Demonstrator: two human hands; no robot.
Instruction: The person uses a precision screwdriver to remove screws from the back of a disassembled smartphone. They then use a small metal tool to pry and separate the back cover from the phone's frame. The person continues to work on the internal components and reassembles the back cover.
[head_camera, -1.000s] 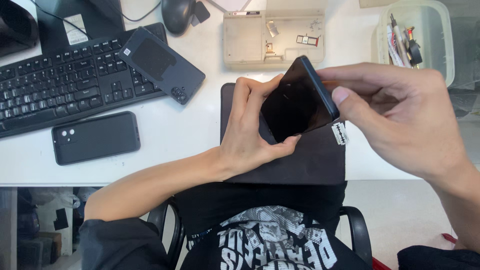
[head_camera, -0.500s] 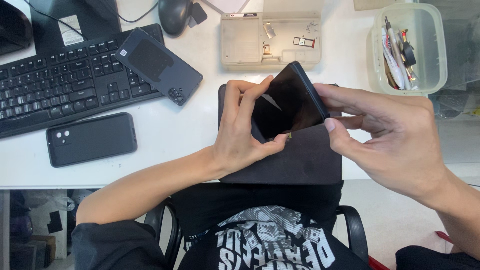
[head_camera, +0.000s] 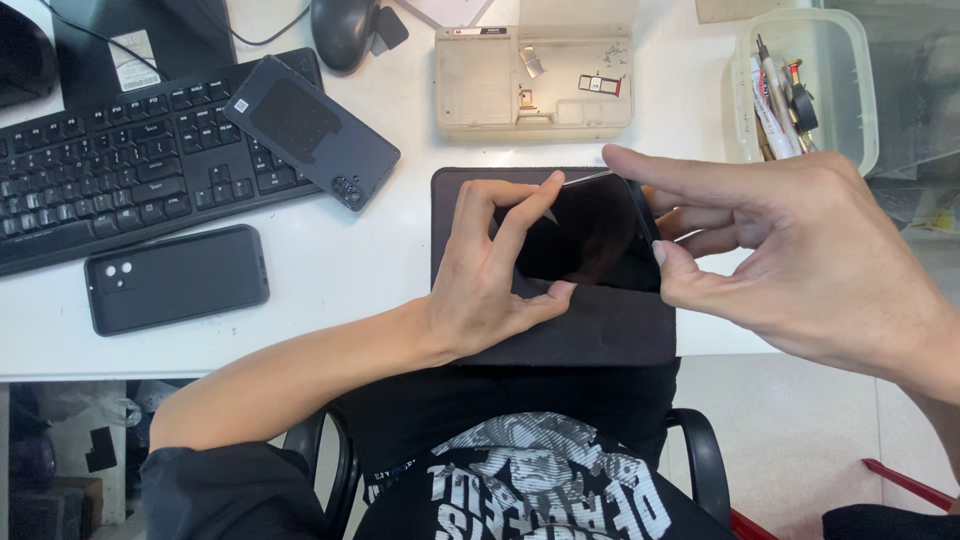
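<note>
Dark glossy smartphone (head_camera: 590, 235) held screen-up, slightly tilted, just above the dark rectangular work mat (head_camera: 600, 330) at the front edge of the white worktop (head_camera: 370, 270). Left hand (head_camera: 490, 275): thumb braced along the phone's near edge, index fingertip on the far edge where a thin clear film corner appears lifted; it looks like a nail is worked in there, though the contact itself is too small to confirm. Right hand (head_camera: 790, 255): pinches the phone's right end between thumb and forefinger, other fingers loosely spread. Judged a steadying grip, keeping the screen free.

Mat likely gives a soft, non-slip base beneath the phone.

Other items:
- black computer keyboard (head_camera: 110, 170) at the left rear of the worktop; a dark blue phone back cover (head_camera: 310, 130) lies across its right end, inner face up, small pale square sticker at one corner.
- black phone case (head_camera: 175, 278) lying flat, front left.
- beige shallow parts tray (head_camera: 535, 80) at rear centre, holding small loose parts.
- clear plastic tub (head_camera: 840, 60) at rear right, holding tools.
- black mouse (head_camera: 340, 30) at rear edge.
</note>
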